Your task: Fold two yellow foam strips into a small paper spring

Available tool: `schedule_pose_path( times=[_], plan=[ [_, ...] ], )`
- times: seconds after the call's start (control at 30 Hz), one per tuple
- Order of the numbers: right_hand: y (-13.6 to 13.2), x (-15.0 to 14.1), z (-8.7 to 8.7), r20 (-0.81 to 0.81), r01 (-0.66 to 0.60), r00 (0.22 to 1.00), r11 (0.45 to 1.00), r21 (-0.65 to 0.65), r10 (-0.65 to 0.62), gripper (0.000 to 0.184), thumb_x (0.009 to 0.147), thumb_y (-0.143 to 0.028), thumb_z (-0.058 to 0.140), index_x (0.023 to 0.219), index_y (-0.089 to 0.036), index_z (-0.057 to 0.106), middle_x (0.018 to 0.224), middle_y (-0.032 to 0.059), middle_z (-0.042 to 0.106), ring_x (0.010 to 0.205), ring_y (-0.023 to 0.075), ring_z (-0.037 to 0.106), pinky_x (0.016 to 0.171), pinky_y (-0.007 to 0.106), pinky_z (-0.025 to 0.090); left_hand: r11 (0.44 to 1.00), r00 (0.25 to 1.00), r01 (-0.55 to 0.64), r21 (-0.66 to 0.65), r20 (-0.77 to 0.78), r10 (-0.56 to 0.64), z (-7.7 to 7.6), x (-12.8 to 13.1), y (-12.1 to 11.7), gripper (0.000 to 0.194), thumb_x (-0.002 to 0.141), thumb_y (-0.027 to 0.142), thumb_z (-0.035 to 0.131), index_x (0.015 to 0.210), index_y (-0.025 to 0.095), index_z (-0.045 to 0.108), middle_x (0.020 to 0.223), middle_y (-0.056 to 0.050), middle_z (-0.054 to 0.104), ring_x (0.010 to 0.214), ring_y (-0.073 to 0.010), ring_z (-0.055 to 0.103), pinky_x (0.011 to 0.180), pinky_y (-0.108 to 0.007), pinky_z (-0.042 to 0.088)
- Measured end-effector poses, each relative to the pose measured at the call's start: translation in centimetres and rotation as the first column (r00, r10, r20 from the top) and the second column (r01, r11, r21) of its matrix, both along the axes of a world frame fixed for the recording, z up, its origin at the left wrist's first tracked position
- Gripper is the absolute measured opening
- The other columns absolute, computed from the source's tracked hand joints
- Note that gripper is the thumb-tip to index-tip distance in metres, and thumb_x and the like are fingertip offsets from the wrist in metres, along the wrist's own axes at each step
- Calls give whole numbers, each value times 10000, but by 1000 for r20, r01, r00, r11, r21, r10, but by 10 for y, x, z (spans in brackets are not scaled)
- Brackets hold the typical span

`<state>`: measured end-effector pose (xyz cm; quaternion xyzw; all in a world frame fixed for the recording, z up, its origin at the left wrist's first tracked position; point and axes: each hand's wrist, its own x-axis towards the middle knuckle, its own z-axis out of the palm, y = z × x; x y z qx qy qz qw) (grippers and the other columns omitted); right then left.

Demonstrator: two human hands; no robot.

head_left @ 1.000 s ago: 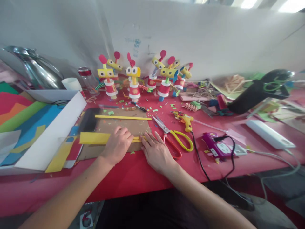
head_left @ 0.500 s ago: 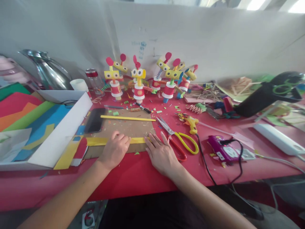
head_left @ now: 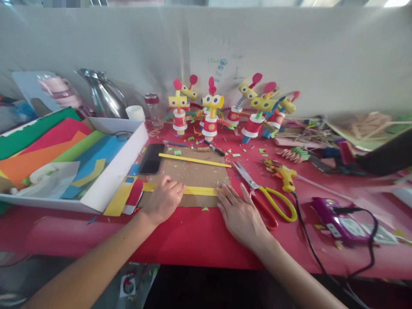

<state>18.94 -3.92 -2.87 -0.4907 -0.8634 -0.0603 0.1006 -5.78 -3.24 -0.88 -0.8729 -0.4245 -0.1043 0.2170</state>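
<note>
Red tabletop [head_left: 189, 240] bears cardboard [head_left: 199, 172], apparently for protection; a yellow paper strip [head_left: 201, 191] lies beneath the fingers. Left hand [head_left: 165, 199]: fingers curled, any pinch indiscernible; right hand [head_left: 243, 219]: fingers flat, slightly spread, apparently anchoring one end.

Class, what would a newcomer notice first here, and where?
First, the big-eyed paper-cup figures, standing at the back of the red table. Nearer, the left hand and right hand rest on a yellow paper strip over cardboard; scissors lie beside the right hand.
</note>
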Motion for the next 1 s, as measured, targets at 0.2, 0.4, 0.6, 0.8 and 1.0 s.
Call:
schedule_pose_path(
  times=[0.2,0.4,0.6,0.8,1.0],
  plan=[
    [0,0,0,6,-2,1000,1000,1,2,419,949,-234,346,1342,-161,472,1405,116,461,1291,264,446,1127,517,190,1000,998,5,-29,64,-4,-6,-16,0,311,895,68,369,1022,162,636,846,-65,697,776,-185,601,829,-409,363],
    [0,0,-1,4,-2,1000,1000,1,2,421,951,-233,334,1340,-150,474,1408,123,456,1294,265,441,1125,521,186,999,990,-32,-7,135,32,-11,-40,-4,358,914,98,327,1048,191,645,894,-66,718,805,-189,620,825,-423,370],
    [0,0,-1,10,-14,1000,1000,16,14,424,946,-221,342,1341,-146,474,1403,132,462,1289,269,447,1128,524,171,986,982,-168,-1,82,168,-2,-55,-12,299,889,86,403,979,172,675,993,-86,715,931,-234,589,789,-429,371],
    [1,0,-3,27,-20,999,999,31,19,424,946,-219,341,1345,-147,467,1407,137,456,1288,268,449,1127,532,162,968,968,-248,39,50,246,0,-58,-17,301,888,101,405,936,171,693,1020,-90,709,882,-253,554,712,-423,362],
    [1,0,-6,46,-23,999,999,43,21,427,948,-211,336,1354,-152,454,1409,130,456,1289,267,448,1125,538,158,921,925,-378,98,83,371,-4,-68,-18,316,857,74,401,901,132,708,1008,-124,704,858,-275,543,704,-451,376]
  ],
)
